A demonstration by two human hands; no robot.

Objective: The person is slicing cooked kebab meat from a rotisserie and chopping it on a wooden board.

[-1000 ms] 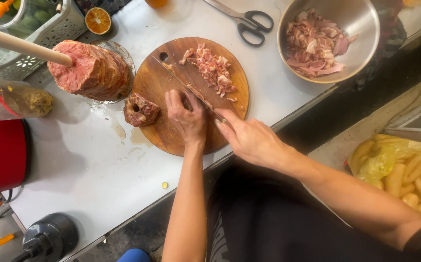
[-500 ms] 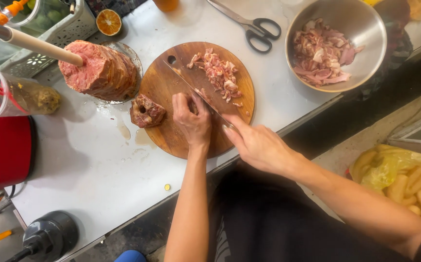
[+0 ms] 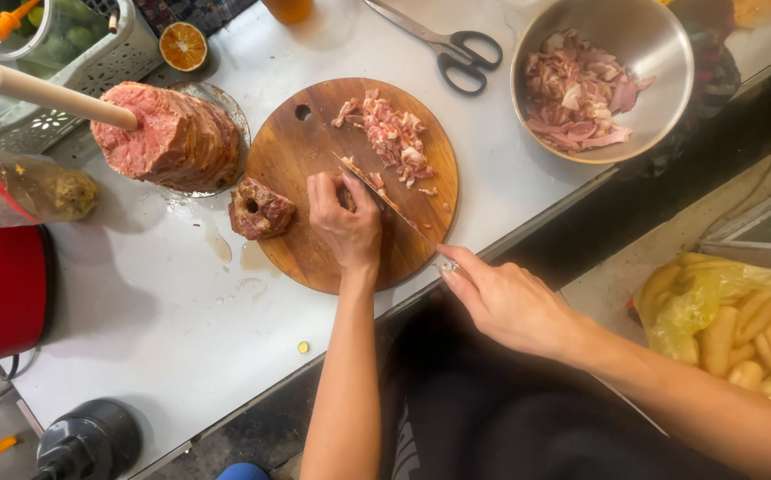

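Left hand [image 3: 345, 222] pins soft, slippery meat [image 3: 369, 180] on the board [image 3: 314, 240]; right hand [image 3: 505, 302] grips the knife [image 3: 385, 200] handle.

Knife [image 3: 385, 197]: long narrow blade lying aslant across the round wooden board [image 3: 314, 244], handle gripped in the right hand [image 3: 505, 302], tip pointing away past the left hand [image 3: 345, 222]. Meat under the left hand's fingertips: a small pink piece, mostly hidden, pressed to the board against the blade. Chopped meat [image 3: 390, 133]: loose pink-and-white heap on the board's far side, just beyond the left hand.
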